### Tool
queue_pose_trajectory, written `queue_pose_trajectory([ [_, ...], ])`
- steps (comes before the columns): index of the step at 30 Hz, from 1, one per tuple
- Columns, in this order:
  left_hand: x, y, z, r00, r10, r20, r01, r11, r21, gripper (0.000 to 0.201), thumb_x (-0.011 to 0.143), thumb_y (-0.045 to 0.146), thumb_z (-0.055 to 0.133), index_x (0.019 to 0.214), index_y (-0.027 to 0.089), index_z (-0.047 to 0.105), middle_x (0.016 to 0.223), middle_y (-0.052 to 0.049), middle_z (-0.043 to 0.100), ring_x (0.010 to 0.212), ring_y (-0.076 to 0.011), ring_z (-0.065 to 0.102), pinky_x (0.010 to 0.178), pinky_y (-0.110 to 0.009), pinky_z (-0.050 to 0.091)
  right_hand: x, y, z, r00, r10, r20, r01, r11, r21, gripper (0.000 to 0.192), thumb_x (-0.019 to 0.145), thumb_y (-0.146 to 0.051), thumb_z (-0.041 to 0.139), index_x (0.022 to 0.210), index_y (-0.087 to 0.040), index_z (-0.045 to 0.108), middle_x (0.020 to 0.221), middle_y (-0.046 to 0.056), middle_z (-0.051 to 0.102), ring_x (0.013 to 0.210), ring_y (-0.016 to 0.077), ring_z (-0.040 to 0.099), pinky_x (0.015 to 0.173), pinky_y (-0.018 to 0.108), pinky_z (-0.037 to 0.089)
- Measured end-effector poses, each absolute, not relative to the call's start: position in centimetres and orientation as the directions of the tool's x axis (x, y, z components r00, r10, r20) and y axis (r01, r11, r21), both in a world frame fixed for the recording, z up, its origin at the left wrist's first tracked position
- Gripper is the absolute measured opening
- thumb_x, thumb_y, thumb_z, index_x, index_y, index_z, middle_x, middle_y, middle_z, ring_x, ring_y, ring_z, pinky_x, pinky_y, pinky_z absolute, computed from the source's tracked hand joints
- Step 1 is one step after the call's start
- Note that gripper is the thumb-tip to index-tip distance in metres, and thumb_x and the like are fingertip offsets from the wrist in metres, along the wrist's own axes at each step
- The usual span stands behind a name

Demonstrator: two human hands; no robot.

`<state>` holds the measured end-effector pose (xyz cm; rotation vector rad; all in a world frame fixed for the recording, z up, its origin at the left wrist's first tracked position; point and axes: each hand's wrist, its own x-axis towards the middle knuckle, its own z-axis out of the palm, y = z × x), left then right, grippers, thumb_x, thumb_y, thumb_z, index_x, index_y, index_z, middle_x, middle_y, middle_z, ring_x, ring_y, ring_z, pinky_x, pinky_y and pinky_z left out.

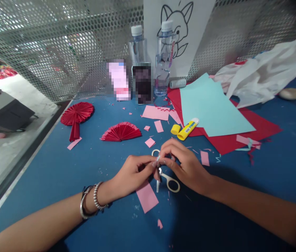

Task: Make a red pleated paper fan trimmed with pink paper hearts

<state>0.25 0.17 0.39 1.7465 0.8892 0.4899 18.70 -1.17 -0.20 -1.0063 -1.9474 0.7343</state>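
My left hand point(130, 176) and my right hand point(183, 162) meet over the blue table point(58, 168), fingertips pinching a tiny pale paper piece point(158, 159) between them. White-handled scissors point(166, 176) lie on the table right under the hands, partly hidden by my fingers. A pink paper rectangle point(147, 197) lies just below my left hand. My left wrist wears bracelets.
Two red pleated paper fans point(76, 113) point(121, 132) lie to the left. A yellow glue stick point(188, 128) and its cap point(175, 129) rest by light-blue point(210, 108) and red point(242, 134) sheets. Two water bottles point(163, 59), a white plastic bag point(263, 75), pink scraps and a perforated metal wall surround them.
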Motion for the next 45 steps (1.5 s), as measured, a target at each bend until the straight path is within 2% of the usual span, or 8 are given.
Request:
queue_pose_trajectory([
  [7, 0.26, -0.01, 0.53, 0.650, 0.751, -0.116, 0.343, -0.153, 0.927, 0.028, 0.088, 0.029, 0.046, 0.102, 0.013, 0.064, 0.070, -0.004, 0.069, 0.057, -0.0111, 0.056, 0.055, -0.021, 0.043, 18.21, -1.50, -0.29, -0.325, 0.888, 0.324, 0.372, 0.435, -0.820, 0.011, 0.090, -0.020, 0.042, 0.081, -0.019, 0.050, 0.085, 0.002, 0.051, 0.081, 0.0140, 0.050, 0.074, 0.028, 0.040],
  [11, 0.44, -0.06, 0.24, 0.592, 0.794, -0.141, 0.337, -0.085, 0.938, 0.029, 0.086, 0.035, 0.050, 0.090, 0.014, 0.069, 0.067, -0.005, 0.069, 0.058, -0.0112, 0.056, 0.056, -0.020, 0.044, 18.00, -1.76, -0.48, -0.287, 0.910, 0.299, 0.351, 0.390, -0.851, 0.008, 0.089, -0.019, 0.044, 0.082, -0.020, 0.050, 0.085, 0.001, 0.051, 0.074, 0.0117, 0.049, 0.069, 0.026, 0.040],
  [17, 0.57, -0.07, 0.02, 0.542, 0.830, -0.130, 0.305, -0.050, 0.951, 0.033, 0.087, 0.039, 0.047, 0.093, 0.015, 0.069, 0.065, -0.003, 0.068, 0.054, -0.0092, 0.053, 0.052, -0.019, 0.044, 17.87, -1.55, -0.52, -0.165, 0.980, 0.111, 0.213, 0.146, -0.966, 0.016, 0.091, -0.032, 0.041, 0.094, -0.022, 0.053, 0.087, 0.001, 0.057, 0.083, 0.0134, 0.055, 0.073, 0.025, 0.042],
  [20, 0.47, -0.14, 0.22, 0.513, 0.851, -0.111, 0.309, -0.062, 0.949, 0.034, 0.087, 0.039, 0.047, 0.090, 0.014, 0.070, 0.065, -0.004, 0.068, 0.053, -0.0094, 0.053, 0.052, -0.019, 0.043, 17.90, -1.36, -0.53, -0.180, 0.982, 0.051, 0.180, 0.084, -0.980, 0.020, 0.088, -0.037, 0.045, 0.087, -0.021, 0.057, 0.085, 0.001, 0.057, 0.083, 0.0141, 0.055, 0.070, 0.025, 0.042],
  [27, 0.27, -0.26, 0.39, 0.527, 0.848, -0.064, 0.335, -0.138, 0.932, 0.031, 0.089, 0.035, 0.046, 0.094, 0.016, 0.070, 0.064, -0.003, 0.069, 0.050, -0.0088, 0.054, 0.052, -0.019, 0.044, 17.89, -1.35, -0.52, -0.237, 0.971, 0.013, 0.136, 0.046, -0.990, 0.019, 0.080, -0.038, 0.058, 0.079, -0.020, 0.060, 0.082, 0.001, 0.056, 0.077, 0.0135, 0.055, 0.066, 0.025, 0.043],
  [32, 0.49, -0.12, 0.39, 0.559, 0.828, -0.052, 0.327, -0.162, 0.931, 0.030, 0.090, 0.032, 0.044, 0.095, 0.017, 0.069, 0.072, -0.003, 0.070, 0.053, -0.0082, 0.054, 0.055, -0.019, 0.044, 17.91, -1.08, -0.44, -0.234, 0.971, 0.040, 0.080, 0.060, -0.995, 0.021, 0.081, -0.035, 0.058, 0.069, -0.018, 0.058, 0.078, 0.001, 0.054, 0.076, 0.0127, 0.055, 0.065, 0.025, 0.044],
  [40, 0.51, -0.43, 0.25, 0.572, 0.820, -0.013, 0.326, -0.213, 0.921, 0.028, 0.090, 0.029, 0.044, 0.101, 0.018, 0.067, 0.070, -0.002, 0.069, 0.056, -0.0089, 0.054, 0.058, -0.019, 0.044, 17.80, -1.01, -0.53, -0.203, 0.979, 0.015, 0.057, 0.027, -0.998, 0.020, 0.081, -0.035, 0.058, 0.070, -0.018, 0.054, 0.077, -0.001, 0.051, 0.069, 0.0103, 0.053, 0.061, 0.023, 0.042],
  [45, 0.26, -0.32, 0.22, 0.621, 0.783, -0.041, 0.269, -0.164, 0.949, 0.033, 0.091, 0.030, 0.041, 0.118, 0.016, 0.056, 0.078, -0.005, 0.071, 0.060, -0.0110, 0.056, 0.060, -0.023, 0.046, 17.83, -1.02, -0.60, -0.185, 0.982, 0.030, 0.037, 0.038, -0.999, 0.019, 0.080, -0.035, 0.058, 0.071, -0.019, 0.055, 0.078, -0.002, 0.051, 0.070, 0.0100, 0.052, 0.063, 0.023, 0.041],
])
